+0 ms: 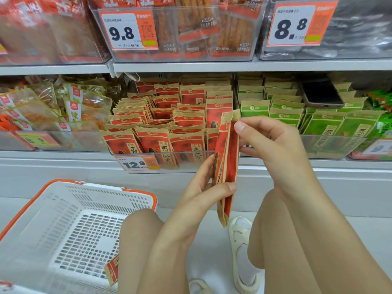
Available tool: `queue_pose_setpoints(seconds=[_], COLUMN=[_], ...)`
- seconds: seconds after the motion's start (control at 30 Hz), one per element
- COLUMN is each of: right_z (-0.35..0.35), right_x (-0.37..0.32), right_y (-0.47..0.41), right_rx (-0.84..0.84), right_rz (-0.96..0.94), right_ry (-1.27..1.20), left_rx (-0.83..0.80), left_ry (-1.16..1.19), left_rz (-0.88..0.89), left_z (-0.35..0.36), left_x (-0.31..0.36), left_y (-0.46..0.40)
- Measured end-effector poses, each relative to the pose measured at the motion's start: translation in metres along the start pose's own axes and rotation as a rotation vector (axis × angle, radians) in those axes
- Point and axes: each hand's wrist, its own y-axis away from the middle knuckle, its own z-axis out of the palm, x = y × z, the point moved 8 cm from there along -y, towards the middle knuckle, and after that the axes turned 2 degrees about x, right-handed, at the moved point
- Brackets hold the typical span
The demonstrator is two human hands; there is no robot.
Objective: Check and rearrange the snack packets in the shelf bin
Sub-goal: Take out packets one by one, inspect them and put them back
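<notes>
A clear shelf bin (135, 154) on the lower shelf holds several rows of red and tan snack packets (154, 143) standing upright. In front of its right end I hold a small stack of the same red packets (228, 166) edge-on and upright. My left hand (203, 187) grips the stack's lower part, thumb across the front. My right hand (269, 139) pinches the top of the stack from the right.
A white basket (70, 225) with orange rim stands on the floor at the left, one red packet (112, 270) in it. A bin of green packets (331, 132) sits to the right with a phone (322, 95) on top. My knees and a white shoe (241, 251) are below.
</notes>
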Motion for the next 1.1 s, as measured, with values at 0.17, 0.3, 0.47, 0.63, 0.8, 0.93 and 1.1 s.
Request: queue_pose_setpoints(seconds=[0.17, 0.3, 0.47, 0.63, 0.8, 0.93, 1.1], right_z=[0.000, -0.001, 0.005, 0.013, 0.025, 0.025, 0.022], right_x=[0.000, 0.000, 0.002, 0.030, 0.048, 0.046, 0.040], right_y=[0.000, 0.001, 0.007, 0.031, 0.050, 0.049, 0.047], right_rx=[0.014, 0.009, -0.080, -0.196, -0.201, -0.173, -0.152], right_rz=[0.012, 0.024, 0.044, 0.171, 0.208, 0.175, 0.109], right_ry=[-0.012, -0.031, -0.048, -0.054, -0.092, -0.107, -0.071], left_rx=[-0.004, -0.013, 0.122, 0.286, 0.407, 0.439, 0.420], left_ry=[0.015, 0.009, 0.080, 0.314, 0.392, 0.417, 0.413], left_rz=[0.002, 0.022, 0.101, 0.138, 0.174, 0.200, 0.205], left_z=[0.002, 0.002, -0.004, -0.019, -0.031, -0.033, -0.032], left_x=[0.001, 0.004, 0.015, 0.026, 0.027, 0.026, 0.026], left_y=[0.000, 0.001, 0.001, -0.004, 0.000, 0.001, 0.000])
